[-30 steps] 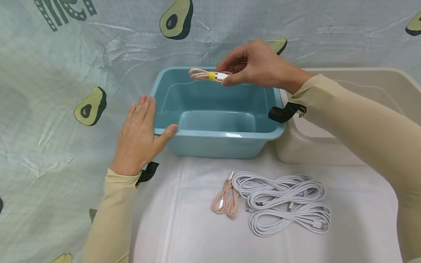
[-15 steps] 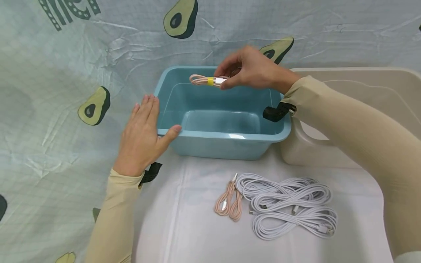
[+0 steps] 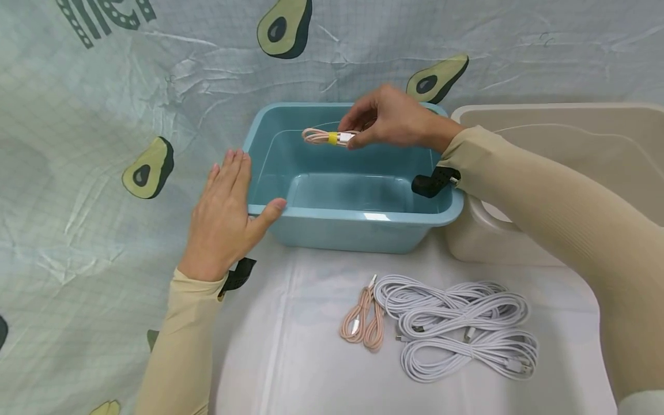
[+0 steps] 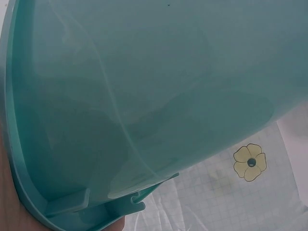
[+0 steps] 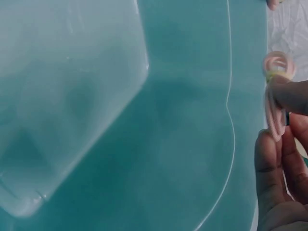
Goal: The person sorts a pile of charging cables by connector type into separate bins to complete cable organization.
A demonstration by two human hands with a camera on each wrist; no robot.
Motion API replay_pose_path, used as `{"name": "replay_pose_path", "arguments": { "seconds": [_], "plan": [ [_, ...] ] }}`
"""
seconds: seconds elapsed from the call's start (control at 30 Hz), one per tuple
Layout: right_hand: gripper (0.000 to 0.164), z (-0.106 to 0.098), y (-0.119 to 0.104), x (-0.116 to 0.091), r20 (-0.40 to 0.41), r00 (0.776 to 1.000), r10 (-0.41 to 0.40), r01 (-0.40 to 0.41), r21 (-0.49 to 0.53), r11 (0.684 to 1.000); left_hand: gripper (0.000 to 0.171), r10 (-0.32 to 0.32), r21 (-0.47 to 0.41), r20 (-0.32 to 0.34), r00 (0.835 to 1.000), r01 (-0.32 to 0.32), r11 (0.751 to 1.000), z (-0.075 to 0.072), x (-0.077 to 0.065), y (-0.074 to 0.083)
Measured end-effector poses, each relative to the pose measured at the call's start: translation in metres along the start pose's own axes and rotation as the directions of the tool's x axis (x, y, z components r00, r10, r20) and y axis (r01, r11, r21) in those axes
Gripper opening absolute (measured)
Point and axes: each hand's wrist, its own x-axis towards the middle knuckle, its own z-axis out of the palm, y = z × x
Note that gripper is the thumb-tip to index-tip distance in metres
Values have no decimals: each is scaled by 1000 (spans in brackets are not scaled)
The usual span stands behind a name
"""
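Note:
A coiled pink charging cable [image 3: 317,136] with a yellow band and a white plug is pinched between the thumb and fingers of my right hand [image 3: 394,120], above the blue tub [image 3: 332,214]. The right wrist view shows the same pink cable [image 5: 279,63] in the fingers over the tub. With straight fingers and thumb spread, my left hand [image 3: 219,218] rests on the tub's left front corner. The outside of the blue tub [image 4: 168,91] fills most of the left wrist view. Nothing shows inside the tub.
Right of the tub stands a beige bin [image 3: 550,109], partly covered by my right arm. In front, on the white tabletop [image 3: 311,357], lie another pink cable [image 3: 374,333] and several coiled white cables [image 3: 461,308]. Avocado-patterned sheeting [image 3: 207,75] surrounds the table.
My right hand has moved down toward the tub with the pink cable still pinched. The left hand stays on the tub's corner. The view has shifted slightly.

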Motion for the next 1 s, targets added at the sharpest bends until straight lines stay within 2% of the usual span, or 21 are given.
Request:
{"name": "replay_pose_path", "arguments": {
  "seconds": [0.37,0.6,0.8,1.0],
  "plan": [
    [32,1,2,1,6,1000,29,-29,20,999,116,11,-5,-23,1000,-11,1000,-1,1,0],
    [51,2,2,1,24,1000,15,-12,-95,995,115,21,-6,-24,1000,-21,1000,-1,-1,0],
    [44,-3,-4,-5,2,999,49,-49,-99,994,113,21,-6,-22,1000,-21,1000,-2,-2,1],
    [35,-9,-13,-13,-18,1000,17,-18,-73,997,111,15,0,-14,1000,-15,1000,-2,-1,-1]
  ]
}}
